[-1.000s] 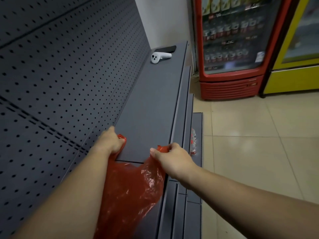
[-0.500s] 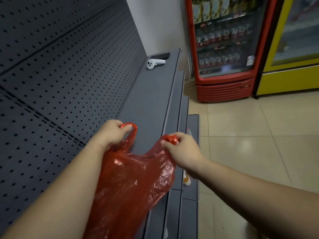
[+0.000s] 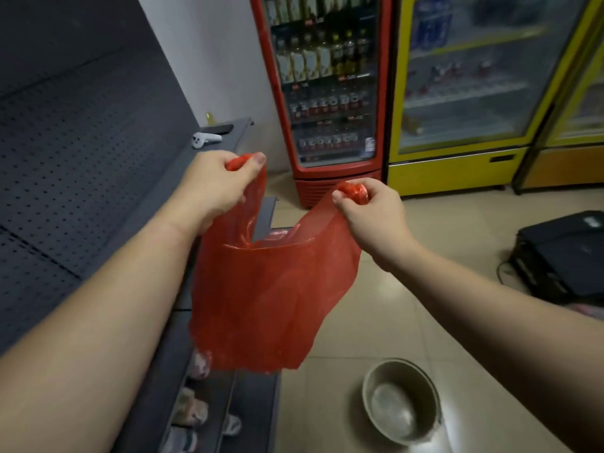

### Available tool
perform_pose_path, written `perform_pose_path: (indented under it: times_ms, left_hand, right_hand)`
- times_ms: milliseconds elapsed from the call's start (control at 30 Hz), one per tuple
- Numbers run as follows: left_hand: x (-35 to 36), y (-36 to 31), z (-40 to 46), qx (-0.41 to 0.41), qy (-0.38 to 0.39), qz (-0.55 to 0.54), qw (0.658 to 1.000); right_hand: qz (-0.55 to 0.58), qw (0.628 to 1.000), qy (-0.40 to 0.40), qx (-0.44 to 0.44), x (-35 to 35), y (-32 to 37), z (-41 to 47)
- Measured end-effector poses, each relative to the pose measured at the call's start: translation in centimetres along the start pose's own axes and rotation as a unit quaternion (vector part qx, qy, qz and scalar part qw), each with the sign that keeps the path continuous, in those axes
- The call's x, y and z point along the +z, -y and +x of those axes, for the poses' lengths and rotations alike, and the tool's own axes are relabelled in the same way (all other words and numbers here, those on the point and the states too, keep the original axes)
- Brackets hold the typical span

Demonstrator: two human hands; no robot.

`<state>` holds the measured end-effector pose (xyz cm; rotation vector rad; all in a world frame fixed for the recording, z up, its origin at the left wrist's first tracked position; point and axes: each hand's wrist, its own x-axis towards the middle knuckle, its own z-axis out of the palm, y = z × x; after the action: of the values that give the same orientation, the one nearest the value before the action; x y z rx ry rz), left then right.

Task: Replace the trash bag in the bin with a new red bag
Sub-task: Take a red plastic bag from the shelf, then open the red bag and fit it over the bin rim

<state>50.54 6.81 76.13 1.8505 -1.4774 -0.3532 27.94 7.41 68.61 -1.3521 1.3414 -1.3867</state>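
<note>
A thin red plastic bag (image 3: 271, 299) hangs in the air in front of me, its mouth pulled open between its two handles. My left hand (image 3: 212, 184) grips the left handle and my right hand (image 3: 369, 210) grips the right one. The bag dangles over the edge of a dark grey shelf (image 3: 222, 148). A round grey bin (image 3: 402, 403) stands on the tiled floor at the lower right, below and to the right of the bag, with nothing visible inside it.
The grey pegboard shelf unit (image 3: 81, 165) runs along the left, with a white device (image 3: 204, 138) and a dark phone (image 3: 219, 128) on it. A red drinks fridge (image 3: 327, 93) and a yellow fridge (image 3: 464, 93) stand ahead. A black case (image 3: 562, 253) lies at right.
Both hands lifted the red bag off the shelf, raised it and moved it right over the floor, spreading its mouth. The view turned right, bringing the bin and black case into sight.
</note>
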Motion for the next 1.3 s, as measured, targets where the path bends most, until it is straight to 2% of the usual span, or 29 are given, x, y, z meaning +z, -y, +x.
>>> perform_pose_path:
  times_ms: [167,400,600,833,1067,1300]
  left_hand:
    - [7.5,-5.6,-6.7,0.014,-0.014,-0.020,1.000]
    - [17.5,-4.0,-13.5,-0.013,0.041,-0.051,0.998]
    - [26.6,3.4,-17.7,-0.043,0.123,-0.109,0.985]
    - [38.0,14.6,-23.0,-0.075,0.159,-0.169,0.970]
    - [47.3,25.0,-26.8,-0.088,0.155,-0.200,0.963]
    - [54.5,32.3,-28.5,-0.089,0.134,-0.195,0.968]
  right_hand:
    - [-0.054,0.998,-0.015,-0.024,-10.5,-2.5,-1.9]
    - [-0.131,0.991,-0.014,0.001,-17.9,-9.4,-4.9]
    - [-0.186,0.981,-0.045,0.046,-18.7,-19.1,-7.4]
    - [-0.190,0.975,-0.082,0.079,-17.6,-33.7,-10.3]
    - [-0.155,0.978,-0.100,0.099,-16.3,-47.8,-13.6]
    - [-0.152,0.980,-0.080,0.099,-14.7,-58.7,-15.1]
